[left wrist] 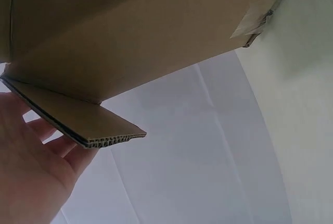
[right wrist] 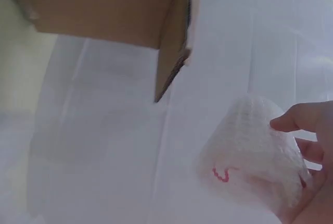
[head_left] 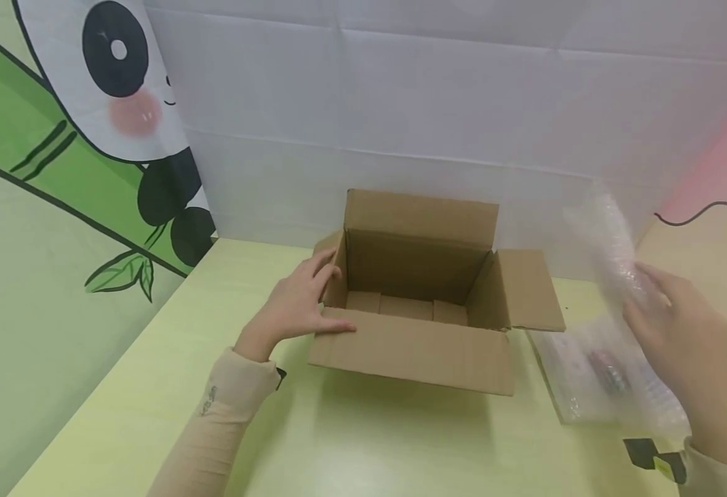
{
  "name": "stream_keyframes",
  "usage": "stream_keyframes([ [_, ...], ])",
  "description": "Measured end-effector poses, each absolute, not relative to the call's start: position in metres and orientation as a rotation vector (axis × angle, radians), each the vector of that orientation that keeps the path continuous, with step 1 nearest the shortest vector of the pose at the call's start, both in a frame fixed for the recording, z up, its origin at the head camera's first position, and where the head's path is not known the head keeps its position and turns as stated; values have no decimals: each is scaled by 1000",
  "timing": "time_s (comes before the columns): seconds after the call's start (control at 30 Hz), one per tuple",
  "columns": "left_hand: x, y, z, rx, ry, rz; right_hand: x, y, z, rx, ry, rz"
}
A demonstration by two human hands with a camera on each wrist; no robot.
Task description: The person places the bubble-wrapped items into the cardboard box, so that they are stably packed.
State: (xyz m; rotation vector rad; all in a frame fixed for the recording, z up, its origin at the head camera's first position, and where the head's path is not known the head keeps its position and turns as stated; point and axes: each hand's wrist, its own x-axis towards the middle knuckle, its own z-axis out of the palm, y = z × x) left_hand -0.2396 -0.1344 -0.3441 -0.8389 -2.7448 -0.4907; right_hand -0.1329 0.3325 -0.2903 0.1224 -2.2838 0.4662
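Observation:
An open cardboard box (head_left: 413, 352) sits on the table with its flaps folded outward. My left hand (head_left: 295, 297) grips its left side, thumb on the front flap and fingers curled at the left flap. In the left wrist view, the fingers lie behind a flap (left wrist: 78, 114). Off to the right of the box, my right hand (head_left: 686, 331) holds up a bubble-wrapped bundle (head_left: 618, 241), blurred in the head view. A red mark shows through the clear wrap (right wrist: 244, 146) in the right wrist view; what is inside cannot be made out.
Beside the box on the right lie more bubble-wrapped items (head_left: 577, 376), partly behind the right arm. A pale wall sheet (head_left: 431, 117) stands close behind the box. The table (head_left: 363, 449) is pale yellow. Clear tape (left wrist: 257, 18) shows on the box's edge.

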Motion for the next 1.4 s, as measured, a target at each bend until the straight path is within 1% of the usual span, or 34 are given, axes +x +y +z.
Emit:
stream_keyframes([
  [0.23,-225,-126,-347,-841,-2694,-476,-139,290,-248,469,-2223,513],
  [0.33,-216,-123,-349,-841,-2675,-484,-145,274,-235,691,-2230,488],
  [0.47,-204,-121,-351,-849,-2642,-481,-155,253,-224,964,-2281,414],
  [0.6,-193,-119,-352,-856,-2609,-481,-164,232,-220,1123,-2423,280],
  [0.8,-178,-116,-353,-879,-2576,-464,-175,205,-221,1210,-2776,210],
  [1.0,-163,-113,-354,-885,-2573,-455,-183,179,-230,1299,-2871,34],
  [1.23,-147,-109,-353,-866,-2560,-415,-195,149,-261,1463,-2800,-282],
  [1.4,-138,-106,-353,-863,-2546,-384,-201,137,-283,1464,-2756,-452],
])
